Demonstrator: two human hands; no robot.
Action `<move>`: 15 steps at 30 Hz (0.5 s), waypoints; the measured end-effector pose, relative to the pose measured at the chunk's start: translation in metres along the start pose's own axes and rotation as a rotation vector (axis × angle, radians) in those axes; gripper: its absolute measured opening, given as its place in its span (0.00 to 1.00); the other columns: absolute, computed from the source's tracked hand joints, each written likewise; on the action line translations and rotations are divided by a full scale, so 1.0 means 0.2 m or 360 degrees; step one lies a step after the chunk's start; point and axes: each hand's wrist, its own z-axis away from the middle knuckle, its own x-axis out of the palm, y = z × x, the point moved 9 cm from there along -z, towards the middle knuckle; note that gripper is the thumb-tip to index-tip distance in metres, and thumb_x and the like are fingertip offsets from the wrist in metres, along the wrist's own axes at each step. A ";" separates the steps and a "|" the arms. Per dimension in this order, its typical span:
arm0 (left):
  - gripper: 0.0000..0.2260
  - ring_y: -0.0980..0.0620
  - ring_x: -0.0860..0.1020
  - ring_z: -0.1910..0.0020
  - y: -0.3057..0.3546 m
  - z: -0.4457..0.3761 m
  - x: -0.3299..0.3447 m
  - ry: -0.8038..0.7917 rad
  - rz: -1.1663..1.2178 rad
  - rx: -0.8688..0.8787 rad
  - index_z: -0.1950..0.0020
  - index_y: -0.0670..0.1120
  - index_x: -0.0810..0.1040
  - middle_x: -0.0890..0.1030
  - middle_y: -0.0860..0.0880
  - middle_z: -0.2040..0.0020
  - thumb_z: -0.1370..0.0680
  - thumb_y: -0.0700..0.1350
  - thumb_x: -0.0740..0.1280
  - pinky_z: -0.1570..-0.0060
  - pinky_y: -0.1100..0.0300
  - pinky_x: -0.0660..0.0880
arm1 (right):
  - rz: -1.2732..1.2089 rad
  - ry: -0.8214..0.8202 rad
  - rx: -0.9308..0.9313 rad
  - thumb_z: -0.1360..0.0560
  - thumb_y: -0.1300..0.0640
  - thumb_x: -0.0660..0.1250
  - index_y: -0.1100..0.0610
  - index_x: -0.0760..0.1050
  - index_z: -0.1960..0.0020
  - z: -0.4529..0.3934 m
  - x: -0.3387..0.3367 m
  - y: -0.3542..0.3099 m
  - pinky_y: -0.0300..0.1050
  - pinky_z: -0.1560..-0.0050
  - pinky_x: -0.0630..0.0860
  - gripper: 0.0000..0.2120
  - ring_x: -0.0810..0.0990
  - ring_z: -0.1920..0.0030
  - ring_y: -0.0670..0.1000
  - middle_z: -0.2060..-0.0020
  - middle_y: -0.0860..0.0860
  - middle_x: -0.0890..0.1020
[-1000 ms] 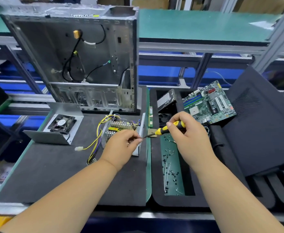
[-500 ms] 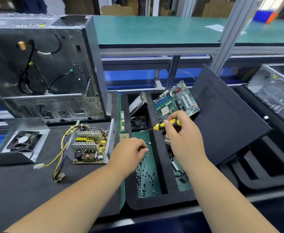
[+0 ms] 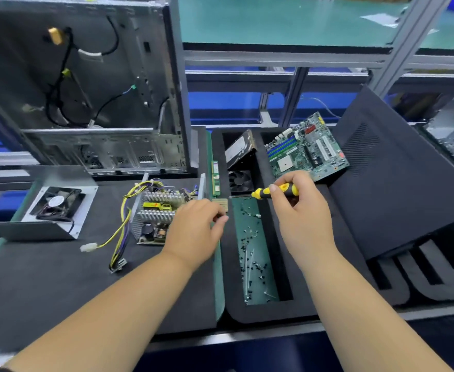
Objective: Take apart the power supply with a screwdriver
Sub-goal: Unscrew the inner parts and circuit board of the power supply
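Observation:
The opened power supply (image 3: pixel 156 218) lies on the dark mat, its circuit board, heat sinks and yellow wire bundle exposed. Its metal cover with the fan (image 3: pixel 51 208) sits apart to the left. My right hand (image 3: pixel 303 224) grips the yellow-and-black screwdriver (image 3: pixel 276 191) above the top of the screw compartment (image 3: pixel 252 251), tip pointing left. My left hand (image 3: pixel 196 232) hovers between the power supply and that compartment, fingers loosely curled, and I see nothing between them.
An empty computer case (image 3: pixel 86 84) stands behind the power supply. The black foam tray (image 3: pixel 274 310) holds several loose screws, a fan, a hard drive (image 3: pixel 240 151) and a motherboard (image 3: pixel 306 149). A black side panel (image 3: pixel 397 178) leans at the right.
My left hand took something small off the screwdriver tip, carried it over the screw compartment, then drew back left. The screwdriver lifted away from the power supply. My view swung right.

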 end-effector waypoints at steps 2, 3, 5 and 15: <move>0.03 0.46 0.75 0.54 -0.12 0.06 -0.10 0.0063 -0.0052 -0.0022 0.52 0.47 0.78 0.78 0.52 0.56 0.24 0.44 0.70 0.51 0.51 0.71 | -0.0075 -0.0001 -0.0007 0.21 0.53 0.66 0.47 0.72 0.56 0.01 0.08 -0.05 0.33 0.69 0.67 0.06 0.70 0.69 0.42 0.65 0.43 0.75; 0.04 0.45 0.75 0.53 -0.17 0.09 -0.15 0.0099 -0.0076 -0.0024 0.50 0.46 0.78 0.78 0.50 0.55 0.25 0.43 0.70 0.51 0.51 0.71 | -0.0102 -0.0005 -0.0013 0.21 0.54 0.66 0.47 0.72 0.57 0.02 0.12 -0.08 0.32 0.69 0.67 0.06 0.70 0.69 0.41 0.65 0.42 0.76; 0.06 0.46 0.74 0.53 -0.28 0.18 -0.25 0.0170 -0.0094 -0.0010 0.49 0.44 0.78 0.78 0.49 0.54 0.25 0.41 0.69 0.50 0.54 0.70 | -0.0156 -0.0027 -0.0018 0.21 0.54 0.67 0.46 0.72 0.57 0.04 0.21 -0.14 0.31 0.70 0.66 0.07 0.70 0.70 0.41 0.68 0.42 0.75; 0.07 0.44 0.77 0.60 -0.42 0.42 -0.40 -0.0095 -0.0550 0.0643 0.56 0.44 0.77 0.78 0.48 0.60 0.26 0.47 0.65 0.57 0.52 0.71 | -0.0120 -0.0153 -0.0038 0.23 0.53 0.67 0.47 0.72 0.59 0.19 0.60 -0.37 0.34 0.72 0.63 0.07 0.68 0.73 0.42 0.71 0.40 0.76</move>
